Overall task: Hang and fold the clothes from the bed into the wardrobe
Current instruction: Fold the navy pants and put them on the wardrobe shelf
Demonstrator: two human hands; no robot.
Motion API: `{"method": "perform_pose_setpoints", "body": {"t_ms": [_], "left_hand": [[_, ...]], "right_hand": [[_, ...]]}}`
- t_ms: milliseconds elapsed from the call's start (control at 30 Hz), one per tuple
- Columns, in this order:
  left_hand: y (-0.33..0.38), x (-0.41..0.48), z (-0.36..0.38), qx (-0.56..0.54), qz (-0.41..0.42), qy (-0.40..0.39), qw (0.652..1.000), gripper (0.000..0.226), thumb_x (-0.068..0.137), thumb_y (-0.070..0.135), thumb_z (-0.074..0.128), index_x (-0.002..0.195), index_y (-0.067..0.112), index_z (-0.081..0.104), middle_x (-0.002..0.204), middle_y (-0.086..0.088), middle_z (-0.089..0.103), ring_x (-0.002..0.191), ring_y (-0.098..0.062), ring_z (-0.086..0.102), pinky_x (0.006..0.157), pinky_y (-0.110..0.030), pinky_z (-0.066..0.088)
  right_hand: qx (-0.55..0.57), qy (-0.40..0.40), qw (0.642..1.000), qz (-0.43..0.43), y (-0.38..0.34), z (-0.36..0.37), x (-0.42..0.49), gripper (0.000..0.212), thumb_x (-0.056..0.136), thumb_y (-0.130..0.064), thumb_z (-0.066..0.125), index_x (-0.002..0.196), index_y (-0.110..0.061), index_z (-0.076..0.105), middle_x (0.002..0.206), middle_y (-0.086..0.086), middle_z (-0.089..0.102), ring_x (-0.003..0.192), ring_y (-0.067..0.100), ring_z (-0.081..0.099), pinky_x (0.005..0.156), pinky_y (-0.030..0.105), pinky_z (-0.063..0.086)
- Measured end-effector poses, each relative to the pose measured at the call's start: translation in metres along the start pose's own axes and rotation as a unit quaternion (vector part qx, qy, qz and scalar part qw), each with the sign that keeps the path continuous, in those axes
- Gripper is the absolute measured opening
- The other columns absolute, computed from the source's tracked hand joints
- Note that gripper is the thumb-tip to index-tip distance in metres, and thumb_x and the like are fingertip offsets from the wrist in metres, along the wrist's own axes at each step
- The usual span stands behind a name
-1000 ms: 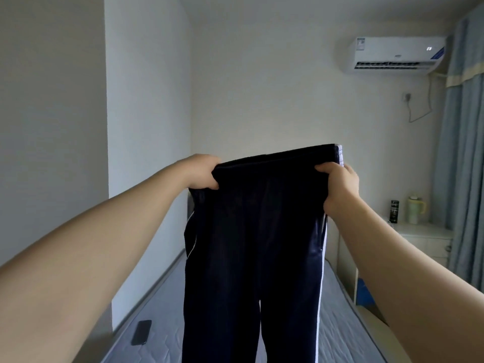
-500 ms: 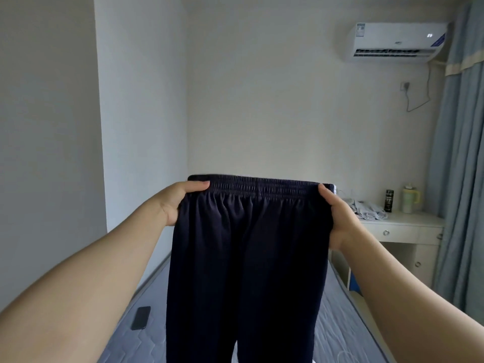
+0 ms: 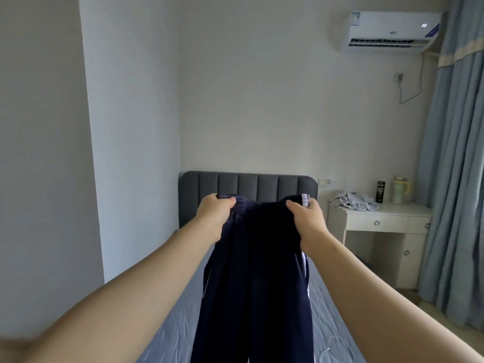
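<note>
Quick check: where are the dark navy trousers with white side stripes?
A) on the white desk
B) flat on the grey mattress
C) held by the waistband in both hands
C: the left hand and right hand each grip the waistband of the dark navy trousers.

- The left hand (image 3: 214,217) is gripping one end of the waistband of the dark navy trousers (image 3: 258,279), fingers curled over the fabric.
- The right hand (image 3: 306,221) is pinching the other end, beside a white side stripe.
- The trousers are hanging down above the grey bed (image 3: 175,326), in front of its padded headboard (image 3: 248,183).
- A white cable (image 3: 337,349) is lying on the mattress.
- A white desk (image 3: 387,218) is carrying crumpled cloth (image 3: 352,199), a black can (image 3: 380,191) and a pale jug (image 3: 400,188).
- An air conditioner (image 3: 392,30) is hanging beside blue curtains (image 3: 455,166).
</note>
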State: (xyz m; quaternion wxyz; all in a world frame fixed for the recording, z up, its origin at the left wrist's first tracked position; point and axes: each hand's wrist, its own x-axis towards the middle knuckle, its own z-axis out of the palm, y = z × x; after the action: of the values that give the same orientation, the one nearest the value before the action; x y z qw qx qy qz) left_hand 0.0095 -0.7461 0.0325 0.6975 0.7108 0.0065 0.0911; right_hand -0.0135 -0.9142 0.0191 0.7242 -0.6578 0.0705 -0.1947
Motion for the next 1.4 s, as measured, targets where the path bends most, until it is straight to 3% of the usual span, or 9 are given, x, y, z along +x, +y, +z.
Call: {"method": "perform_pose_setpoints", "body": {"t_ms": [200, 433, 567, 700, 833, 967, 1100, 1233, 1400], "left_hand": [[0.004, -0.026, 0.031, 0.055, 0.086, -0.026, 0.994, 0.015, 0.092, 0.026, 0.054, 0.088, 0.012, 0.059, 0.099, -0.015, 0.064, 0.095, -0.031, 0.062, 0.085, -0.042, 0.052], [-0.01, -0.032, 0.028, 0.035, 0.095, -0.169, 0.98, 0.024, 0.081, 0.041, 0.067, 0.095, 0.021, 0.071, 0.096, -0.002, 0.072, 0.095, -0.017, 0.065, 0.09, -0.035, 0.049], [-0.013, -0.022, 0.019, 0.04, 0.151, -0.126, 0.98, 0.013, 0.077, 0.007, 0.069, 0.076, 0.02, 0.067, 0.081, -0.001, 0.069, 0.081, -0.015, 0.065, 0.075, -0.025, 0.05], [-0.006, -0.012, 0.005, -0.021, 0.149, -0.123, 0.981, 0.013, 0.068, -0.009, 0.048, 0.069, 0.003, 0.052, 0.065, -0.009, 0.046, 0.067, -0.021, 0.044, 0.065, -0.03, 0.035], [0.008, -0.005, -0.017, -0.107, 0.097, -0.19, 0.971, 0.02, 0.059, -0.007, 0.044, 0.07, 0.009, 0.045, 0.063, -0.006, 0.046, 0.063, -0.023, 0.048, 0.062, -0.029, 0.042], [0.024, -0.006, -0.042, -0.122, 0.067, -0.301, 0.943, 0.038, 0.053, -0.004, 0.045, 0.084, 0.01, 0.062, 0.073, -0.008, 0.063, 0.067, -0.022, 0.065, 0.061, -0.03, 0.055], [0.04, -0.006, -0.059, 0.005, 0.079, -0.282, 0.956, 0.038, 0.071, -0.015, 0.055, 0.096, 0.014, 0.06, 0.071, -0.001, 0.067, 0.068, -0.016, 0.065, 0.059, -0.023, 0.054], [0.049, -0.005, -0.068, 0.2, 0.115, -0.238, 0.943, 0.071, 0.078, -0.013, 0.059, 0.119, 0.042, 0.042, 0.091, -0.007, 0.052, 0.08, -0.02, 0.053, 0.076, -0.03, 0.049], [0.054, -0.008, -0.076, 0.102, 0.142, -0.238, 0.955, 0.065, 0.077, -0.026, 0.036, 0.1, 0.033, 0.051, 0.083, -0.003, 0.047, 0.068, -0.012, 0.05, 0.06, -0.017, 0.047]], "right_hand": [[-0.011, -0.085, 0.995, -0.058, -0.002, 0.025, -0.021, 0.006, 0.09, -0.021, 0.057, 0.09, -0.016, 0.054, 0.093, 0.01, 0.064, 0.089, 0.026, 0.065, 0.084, 0.046, 0.055], [0.114, -0.231, 0.966, 0.032, 0.003, 0.012, -0.016, 0.07, 0.096, -0.058, 0.023, 0.101, -0.007, 0.071, 0.099, 0.006, 0.073, 0.093, 0.011, 0.069, 0.082, 0.023, 0.049], [0.152, -0.255, 0.955, 0.021, 0.005, 0.006, -0.014, 0.047, 0.099, -0.034, 0.034, 0.092, -0.006, 0.07, 0.09, 0.005, 0.074, 0.086, 0.014, 0.069, 0.078, 0.025, 0.049], [0.009, -0.102, 0.992, -0.068, 0.006, 0.005, -0.009, 0.014, 0.087, -0.007, 0.057, 0.092, -0.018, 0.063, 0.093, 0.0, 0.065, 0.08, 0.011, 0.059, 0.057, 0.013, 0.047], [0.017, -0.153, 0.988, -0.004, 0.008, 0.002, -0.005, 0.058, 0.083, -0.017, 0.066, 0.135, -0.017, 0.041, 0.128, 0.003, 0.052, 0.111, 0.023, 0.057, 0.078, 0.025, 0.046], [0.083, -0.297, 0.951, 0.034, -0.004, 0.009, -0.012, 0.032, 0.07, -0.02, 0.073, 0.101, -0.011, 0.068, 0.098, 0.009, 0.073, 0.085, 0.022, 0.071, 0.066, 0.028, 0.056], [0.071, -0.253, 0.965, -0.027, -0.018, 0.017, -0.005, 0.016, 0.076, -0.009, 0.073, 0.092, -0.01, 0.07, 0.091, 0.009, 0.074, 0.081, 0.023, 0.072, 0.066, 0.031, 0.057], [0.01, -0.237, 0.967, -0.094, -0.028, 0.028, -0.003, 0.018, 0.074, -0.006, 0.076, 0.089, -0.013, 0.068, 0.082, 0.001, 0.075, 0.077, 0.018, 0.072, 0.062, 0.026, 0.057], [-0.172, -0.156, 0.943, -0.239, -0.041, 0.033, 0.001, 0.018, 0.072, -0.044, 0.074, 0.08, -0.03, 0.066, 0.073, -0.022, 0.07, 0.07, -0.006, 0.065, 0.056, 0.005, 0.047]]}}
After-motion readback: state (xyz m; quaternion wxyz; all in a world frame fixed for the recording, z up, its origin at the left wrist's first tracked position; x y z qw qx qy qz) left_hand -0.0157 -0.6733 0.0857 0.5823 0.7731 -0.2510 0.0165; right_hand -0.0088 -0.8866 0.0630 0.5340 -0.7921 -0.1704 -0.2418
